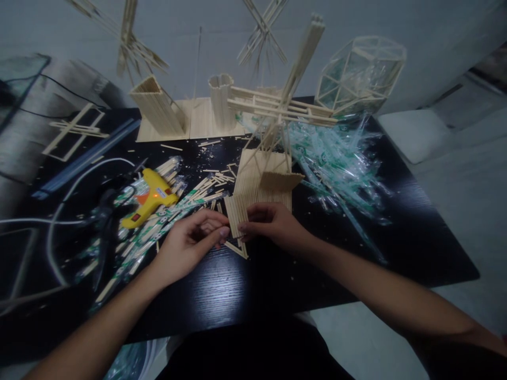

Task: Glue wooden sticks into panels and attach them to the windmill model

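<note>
Both my hands meet over a small flat panel of glued wooden sticks [236, 215] lying on the black table [245, 287]. My left hand [189, 244] pinches the panel's near left edge with thumb and fingertips. My right hand [273, 224] has its fingers curled and pressed on the panel's right side. A thin stick angle [237, 250] lies just below the panel. Right behind it stands a bigger stick panel [257, 182] under a leaning stick frame [283, 108].
A yellow glue gun [152, 198] rests at the left on a heap of wrapped sticks, with cables [71, 182] beside it. Clear wrappers [336, 163] pile up at the right. Stick boxes [158, 108], a cup shape [221, 100] and a faceted cage [362, 71] stand at the back.
</note>
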{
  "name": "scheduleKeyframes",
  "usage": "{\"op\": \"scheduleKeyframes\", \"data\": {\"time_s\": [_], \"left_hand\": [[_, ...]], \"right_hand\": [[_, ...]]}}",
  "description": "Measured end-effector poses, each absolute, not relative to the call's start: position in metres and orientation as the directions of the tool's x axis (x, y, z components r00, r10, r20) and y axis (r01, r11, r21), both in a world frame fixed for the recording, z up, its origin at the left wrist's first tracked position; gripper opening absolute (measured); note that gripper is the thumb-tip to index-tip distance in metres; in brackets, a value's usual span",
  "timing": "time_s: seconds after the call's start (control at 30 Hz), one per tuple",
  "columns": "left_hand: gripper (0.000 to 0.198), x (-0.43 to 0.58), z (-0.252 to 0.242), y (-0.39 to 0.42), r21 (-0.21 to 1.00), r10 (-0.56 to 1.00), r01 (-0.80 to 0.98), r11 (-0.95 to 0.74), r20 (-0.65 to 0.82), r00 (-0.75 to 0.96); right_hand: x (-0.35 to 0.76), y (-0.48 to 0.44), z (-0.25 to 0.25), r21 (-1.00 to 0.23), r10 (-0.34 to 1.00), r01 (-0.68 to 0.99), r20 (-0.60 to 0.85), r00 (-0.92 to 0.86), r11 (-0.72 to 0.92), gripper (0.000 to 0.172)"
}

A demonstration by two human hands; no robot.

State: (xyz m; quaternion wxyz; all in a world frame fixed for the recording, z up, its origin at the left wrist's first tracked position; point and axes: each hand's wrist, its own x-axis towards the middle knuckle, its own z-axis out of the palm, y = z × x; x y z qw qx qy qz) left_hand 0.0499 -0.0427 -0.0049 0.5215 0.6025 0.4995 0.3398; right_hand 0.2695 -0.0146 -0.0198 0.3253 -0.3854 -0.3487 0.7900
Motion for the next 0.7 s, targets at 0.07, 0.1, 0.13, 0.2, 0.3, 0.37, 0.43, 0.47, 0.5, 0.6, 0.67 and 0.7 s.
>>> {"op": "scheduleKeyframes", "data": {"time_s": [0.07,0.1,0.13,0.2,0.3,0.37,0.43,0.47,0.5,0.6,0.67,0.7], "left_hand": [[0.031,0.048,-0.009,-0.044,0.965,0.964,0.261,-0.028,-0.043,0.263],[0.042,0.047,-0.010,-0.044,0.961,0.962,0.267,-0.075,-0.001,0.272],[0.057,0.046,-0.012,-0.045,0.950,0.957,0.283,-0.130,0.045,0.287],[0.082,0.044,-0.015,-0.045,0.900,0.938,0.363,-0.240,0.118,0.326],[0.096,0.042,-0.016,-0.044,0.790,0.917,0.506,-0.347,0.172,0.360],[0.093,0.041,-0.017,-0.043,0.747,0.908,0.543,-0.384,0.198,0.370],[0.088,0.040,-0.018,-0.043,0.732,0.901,0.548,-0.406,0.221,0.372],[0.086,0.040,-0.019,-0.043,0.729,0.900,0.548,-0.410,0.225,0.374],[0.085,0.039,-0.020,-0.043,0.728,0.899,0.550,-0.411,0.225,0.375],[0.086,0.036,-0.021,-0.043,0.697,0.888,0.569,-0.437,0.232,0.397],[0.083,0.035,-0.019,-0.042,0.658,0.870,0.584,-0.475,0.254,0.422],[0.081,0.036,-0.017,-0.042,0.642,0.860,0.586,-0.494,0.264,0.436]], "right_hand": [[0.270,-0.014,-0.020,-0.803,0.785,-0.244,-0.385,-0.485,-0.544,0.044],[0.270,-0.013,-0.020,-0.804,0.785,-0.241,-0.386,-0.484,-0.544,0.043],[0.270,-0.013,-0.020,-0.803,0.785,-0.240,-0.390,-0.481,-0.546,0.043],[0.270,-0.014,-0.020,-0.794,0.781,-0.242,-0.404,-0.476,-0.558,0.043],[0.270,-0.015,-0.019,-0.780,0.768,-0.238,-0.423,-0.481,-0.578,0.042],[0.269,-0.016,-0.018,-0.781,0.759,-0.231,-0.416,-0.500,-0.580,0.041],[0.269,-0.017,-0.017,-0.783,0.751,-0.224,-0.408,-0.519,-0.580,0.041],[0.269,-0.017,-0.017,-0.784,0.749,-0.221,-0.406,-0.524,-0.580,0.042],[0.269,-0.017,-0.018,-0.787,0.748,-0.217,-0.404,-0.526,-0.577,0.042],[0.270,-0.018,-0.020,-0.810,0.750,-0.188,-0.389,-0.535,-0.555,0.040],[0.271,-0.018,-0.021,-0.829,0.747,-0.155,-0.382,-0.544,-0.537,0.037],[0.272,-0.018,-0.021,-0.835,0.742,-0.137,-0.382,-0.551,-0.532,0.036]]}}
